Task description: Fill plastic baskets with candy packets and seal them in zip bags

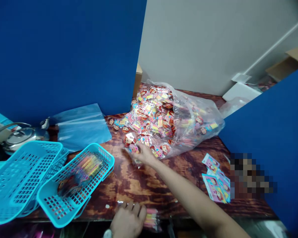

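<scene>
My right hand (145, 154) reaches to the near edge of a heap of small clear packets (149, 112). It is closed on a cartoon packet (130, 142) printed with a red-haired girl's head. The heap spills from a large clear plastic bag (201, 115) lying on its side. At the table's front edge, my left hand (129, 218) has its fingers curled over a packet of sticks (151, 218) in pink and yellow; the hand covers part of it. Left of both hands, a blue plastic basket (47, 205) holds similar packets (89, 165).
More blue baskets (27, 172) are stacked at the left, by a metal kettle (22, 135). A clear plastic sheet or bag (81, 125) lies behind them. Printed cards (216, 185) lie at the right. Blue panels (64, 56) and a wall (188, 43) bound the wooden table (183, 168).
</scene>
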`<state>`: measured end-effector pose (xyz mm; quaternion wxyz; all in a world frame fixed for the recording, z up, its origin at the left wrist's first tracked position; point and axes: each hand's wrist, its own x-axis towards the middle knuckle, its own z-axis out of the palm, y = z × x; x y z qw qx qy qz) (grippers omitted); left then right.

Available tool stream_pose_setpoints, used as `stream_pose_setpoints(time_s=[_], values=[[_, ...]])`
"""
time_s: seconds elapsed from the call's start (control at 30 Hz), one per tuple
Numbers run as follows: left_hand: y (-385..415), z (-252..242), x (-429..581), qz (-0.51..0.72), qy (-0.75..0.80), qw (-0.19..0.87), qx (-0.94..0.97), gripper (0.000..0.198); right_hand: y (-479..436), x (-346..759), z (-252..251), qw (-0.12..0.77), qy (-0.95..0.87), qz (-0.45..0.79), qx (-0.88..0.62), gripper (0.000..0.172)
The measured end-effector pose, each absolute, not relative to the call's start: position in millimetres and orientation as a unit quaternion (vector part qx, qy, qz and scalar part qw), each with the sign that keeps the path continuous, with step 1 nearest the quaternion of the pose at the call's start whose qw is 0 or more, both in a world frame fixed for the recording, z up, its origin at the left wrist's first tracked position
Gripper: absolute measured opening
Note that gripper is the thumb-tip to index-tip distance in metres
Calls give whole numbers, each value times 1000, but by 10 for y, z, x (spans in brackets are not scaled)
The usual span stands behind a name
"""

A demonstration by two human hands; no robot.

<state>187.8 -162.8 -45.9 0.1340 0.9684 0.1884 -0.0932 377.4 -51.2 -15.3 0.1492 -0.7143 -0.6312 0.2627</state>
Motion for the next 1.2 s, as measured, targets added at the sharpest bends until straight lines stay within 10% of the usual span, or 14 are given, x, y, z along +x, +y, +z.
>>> stream_pose_setpoints(time_s=[0.3, 0.43, 0.57, 0.73, 1.2], values=[[-1616, -429, 1886, -133, 199, 152, 959, 31, -679, 3809, -25, -57, -803, 260, -533, 25], [-1603, -385, 1888, -137, 189, 164, 958, 30, -1074, 4023, 33, 1, -819, 301, -488, 23], [-1580, -321, 1898, -129, 190, 159, 960, 33, -1142, 4024, -30, 136, -668, 318, -659, 31], [-1477, -217, 1892, -151, 208, 141, 956, 33, -1105, 3662, -228, 25, -621, 207, -755, 42], [-1388, -327, 1741, 103, 246, 78, 961, 20, -1262, 3710, 96, -19, -796, 241, -555, 88]])
